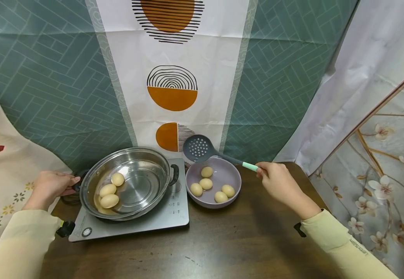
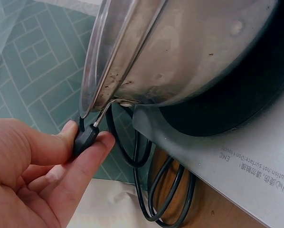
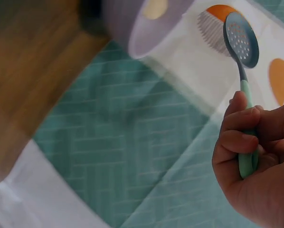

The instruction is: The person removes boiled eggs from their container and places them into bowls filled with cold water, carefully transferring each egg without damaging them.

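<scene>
My left hand (image 1: 51, 183) pinches the black side handle (image 2: 86, 139) of a wide steel pan (image 1: 142, 186) between thumb and fingers. Three pale eggs (image 1: 108, 190) lie at the left side inside the pan, which is tilted on an induction cooktop (image 1: 174, 209). In my right hand (image 1: 279, 182) is a slotted skimmer (image 1: 198, 148), gripped by its mint-green handle (image 3: 247, 161). The skimmer's dark perforated head is raised above the back rim of a mauve bowl (image 1: 234, 174) and carries nothing. Several eggs (image 1: 206, 183) rest in that bowl.
The brown wooden table (image 1: 222, 240) extends in front of the cooktop and bowl. Black cable loops (image 2: 168, 190) lie beside the cooktop's left edge. A patterned green and white cloth (image 1: 275, 77) hangs behind, and a floral curtain (image 1: 379, 186) closes the right side.
</scene>
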`<action>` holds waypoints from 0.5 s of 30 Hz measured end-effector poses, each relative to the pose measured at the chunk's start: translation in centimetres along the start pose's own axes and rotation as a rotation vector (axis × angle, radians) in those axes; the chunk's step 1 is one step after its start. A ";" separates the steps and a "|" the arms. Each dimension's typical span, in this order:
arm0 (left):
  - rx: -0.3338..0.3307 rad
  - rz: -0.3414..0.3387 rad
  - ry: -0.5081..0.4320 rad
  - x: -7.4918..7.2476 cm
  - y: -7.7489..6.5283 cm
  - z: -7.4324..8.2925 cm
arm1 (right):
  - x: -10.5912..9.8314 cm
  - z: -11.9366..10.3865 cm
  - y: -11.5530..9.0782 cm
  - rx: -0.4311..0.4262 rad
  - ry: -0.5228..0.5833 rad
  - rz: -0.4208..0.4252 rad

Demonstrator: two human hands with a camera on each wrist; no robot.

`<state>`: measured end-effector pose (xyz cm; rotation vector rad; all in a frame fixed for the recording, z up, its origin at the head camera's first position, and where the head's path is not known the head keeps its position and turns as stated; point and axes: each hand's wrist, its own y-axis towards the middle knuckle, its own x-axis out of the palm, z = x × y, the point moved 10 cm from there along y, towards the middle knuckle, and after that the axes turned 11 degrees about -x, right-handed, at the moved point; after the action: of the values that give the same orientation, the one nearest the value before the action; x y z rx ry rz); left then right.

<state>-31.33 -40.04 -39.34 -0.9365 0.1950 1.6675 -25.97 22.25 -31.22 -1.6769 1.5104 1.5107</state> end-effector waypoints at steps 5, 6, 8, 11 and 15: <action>-0.009 0.001 0.002 -0.1 0.0 -0.2 | 0.2 -3.1 1.9 -0.032 0.039 0.002; -0.008 0.003 0.004 -0.1 0.0 -0.2 | 0.4 -3.8 2.2 -0.042 0.041 0.000; -0.001 0.008 0.010 -0.1 0.1 -0.3 | 0.7 -5.0 3.0 -0.056 0.051 -0.008; 0.007 0.016 0.016 -0.2 0.1 -0.2 | 1.5 -6.5 4.0 -0.062 0.058 -0.030; 0.010 0.015 0.012 0.0 0.0 0.0 | 2.8 -7.9 5.1 -0.056 0.061 -0.069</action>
<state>-31.35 -40.11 -39.36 -0.9397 0.2191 1.6731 -27.59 12.72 -29.46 -1.8041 1.4373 1.4911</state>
